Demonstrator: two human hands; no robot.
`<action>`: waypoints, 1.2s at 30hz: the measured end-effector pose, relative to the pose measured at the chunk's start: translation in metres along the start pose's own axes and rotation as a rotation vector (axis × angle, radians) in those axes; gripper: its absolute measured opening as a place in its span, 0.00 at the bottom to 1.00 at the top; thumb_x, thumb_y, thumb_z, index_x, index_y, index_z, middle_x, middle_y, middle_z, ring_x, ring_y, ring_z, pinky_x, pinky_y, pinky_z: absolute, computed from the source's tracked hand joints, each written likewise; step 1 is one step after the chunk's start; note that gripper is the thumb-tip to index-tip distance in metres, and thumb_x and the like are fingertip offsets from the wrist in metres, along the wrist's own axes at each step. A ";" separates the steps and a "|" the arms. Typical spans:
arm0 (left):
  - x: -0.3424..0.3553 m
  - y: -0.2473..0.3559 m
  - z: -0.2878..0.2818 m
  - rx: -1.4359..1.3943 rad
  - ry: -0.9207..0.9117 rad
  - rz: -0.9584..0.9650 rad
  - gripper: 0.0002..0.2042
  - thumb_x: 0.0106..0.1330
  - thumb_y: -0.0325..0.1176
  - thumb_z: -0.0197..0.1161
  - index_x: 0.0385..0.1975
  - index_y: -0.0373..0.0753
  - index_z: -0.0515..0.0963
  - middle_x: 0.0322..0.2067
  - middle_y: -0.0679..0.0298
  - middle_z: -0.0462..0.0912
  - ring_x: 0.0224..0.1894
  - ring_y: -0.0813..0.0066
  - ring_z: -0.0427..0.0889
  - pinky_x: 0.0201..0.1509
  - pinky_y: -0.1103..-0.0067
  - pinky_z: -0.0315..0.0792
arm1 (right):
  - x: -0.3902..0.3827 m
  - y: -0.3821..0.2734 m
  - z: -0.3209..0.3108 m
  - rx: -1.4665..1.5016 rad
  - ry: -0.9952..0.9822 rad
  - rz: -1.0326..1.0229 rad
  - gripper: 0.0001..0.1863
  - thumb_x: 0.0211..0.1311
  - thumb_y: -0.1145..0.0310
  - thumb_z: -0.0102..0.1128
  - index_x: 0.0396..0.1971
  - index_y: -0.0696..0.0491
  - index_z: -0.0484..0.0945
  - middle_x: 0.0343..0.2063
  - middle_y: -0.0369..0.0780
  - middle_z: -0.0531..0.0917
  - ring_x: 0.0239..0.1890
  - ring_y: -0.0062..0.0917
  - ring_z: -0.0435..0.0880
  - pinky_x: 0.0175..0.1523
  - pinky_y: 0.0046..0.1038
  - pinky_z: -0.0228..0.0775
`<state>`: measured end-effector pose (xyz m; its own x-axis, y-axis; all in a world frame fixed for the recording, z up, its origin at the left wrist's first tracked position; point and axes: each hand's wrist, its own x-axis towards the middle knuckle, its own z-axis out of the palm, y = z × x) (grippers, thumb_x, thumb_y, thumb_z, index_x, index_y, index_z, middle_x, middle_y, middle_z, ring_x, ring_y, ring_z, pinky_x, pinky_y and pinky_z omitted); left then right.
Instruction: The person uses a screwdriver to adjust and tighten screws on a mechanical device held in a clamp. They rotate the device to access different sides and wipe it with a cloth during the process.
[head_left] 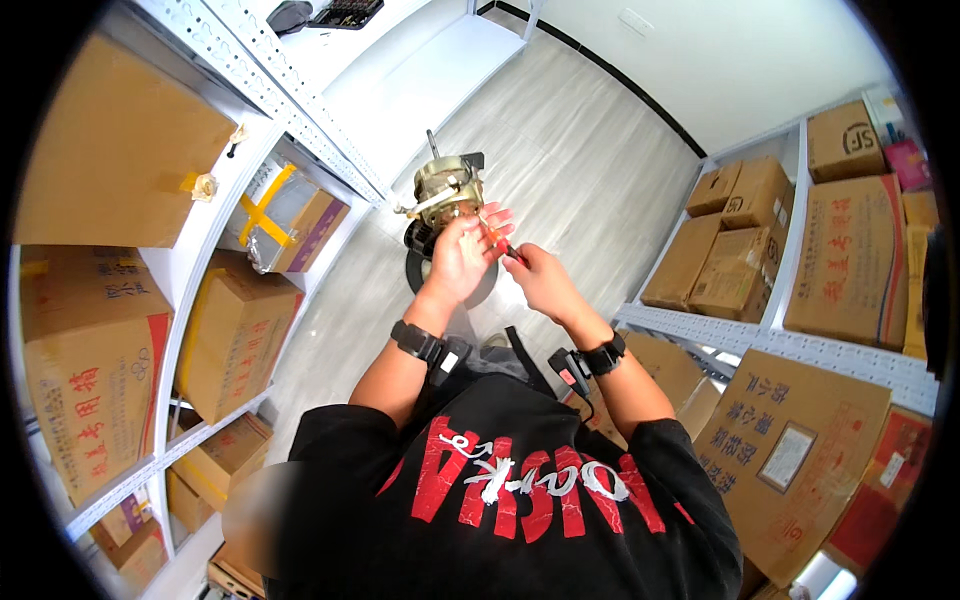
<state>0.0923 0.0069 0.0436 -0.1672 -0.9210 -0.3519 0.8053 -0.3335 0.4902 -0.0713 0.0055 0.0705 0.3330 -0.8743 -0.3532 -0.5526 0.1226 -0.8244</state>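
A brass-coloured metal mechanical assembly with a protruding rod stands on a dark round base, partly hidden by my arm. My left hand is palm up at its near right side, fingers spread and slightly curled, thumb against the lower part. My right hand grips a red-and-black handled tool, apparently a screwdriver, angled toward the assembly between my left fingers. Whatever the tool's tip touches is too small to make out.
Shelves with cardboard boxes line the left; more boxes fill racks on the right. A white shelf with a black tool case is at the far end, beside a wall. Grey plank-patterned floor lies beyond the assembly.
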 end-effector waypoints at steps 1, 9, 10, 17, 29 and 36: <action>-0.006 0.004 -0.001 0.049 0.011 -0.053 0.29 0.61 0.44 0.49 0.59 0.30 0.64 0.56 0.49 0.73 0.54 0.59 0.75 0.59 0.68 0.68 | -0.006 -0.001 0.005 0.024 -0.045 0.021 0.14 0.67 0.61 0.52 0.31 0.58 0.74 0.20 0.35 0.73 0.17 0.18 0.67 0.20 0.24 0.60; -0.019 0.026 0.007 0.197 0.058 -0.213 0.32 0.62 0.50 0.41 0.53 0.24 0.69 0.52 0.41 0.76 0.52 0.55 0.78 0.59 0.65 0.69 | -0.021 -0.020 0.014 0.698 -0.236 0.294 0.13 0.71 0.59 0.46 0.32 0.51 0.70 0.20 0.31 0.69 0.15 0.13 0.63 0.16 0.19 0.53; -0.022 0.029 0.007 0.214 0.055 -0.249 0.33 0.62 0.50 0.40 0.53 0.23 0.68 0.52 0.41 0.75 0.53 0.54 0.77 0.60 0.65 0.68 | -0.023 -0.021 0.017 0.729 -0.234 0.301 0.13 0.71 0.58 0.46 0.32 0.51 0.70 0.20 0.31 0.69 0.15 0.13 0.63 0.16 0.19 0.53; -0.028 0.039 0.004 0.297 0.022 -0.279 0.35 0.61 0.50 0.41 0.56 0.19 0.64 0.56 0.36 0.70 0.57 0.48 0.74 0.65 0.62 0.64 | -0.030 -0.014 0.042 0.938 -0.271 0.300 0.13 0.70 0.58 0.43 0.38 0.53 0.69 0.20 0.34 0.71 0.14 0.16 0.65 0.16 0.21 0.59; -0.022 0.024 -0.003 0.243 0.024 -0.271 0.36 0.57 0.51 0.45 0.56 0.22 0.63 0.51 0.42 0.74 0.57 0.46 0.72 0.65 0.61 0.62 | -0.037 -0.020 0.054 1.211 -0.279 0.354 0.11 0.68 0.57 0.45 0.30 0.48 0.65 0.20 0.32 0.69 0.15 0.15 0.62 0.19 0.22 0.57; -0.022 0.022 0.001 0.262 -0.026 -0.278 0.36 0.56 0.52 0.48 0.56 0.24 0.63 0.52 0.45 0.73 0.58 0.47 0.70 0.66 0.61 0.60 | -0.033 -0.008 0.048 1.343 -0.234 0.276 0.11 0.69 0.60 0.44 0.28 0.48 0.67 0.18 0.32 0.68 0.15 0.15 0.60 0.19 0.22 0.54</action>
<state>0.1131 0.0190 0.0633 -0.3761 -0.7918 -0.4812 0.5550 -0.6084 0.5673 -0.0412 0.0554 0.0678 0.5267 -0.6665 -0.5276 0.4841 0.7454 -0.4583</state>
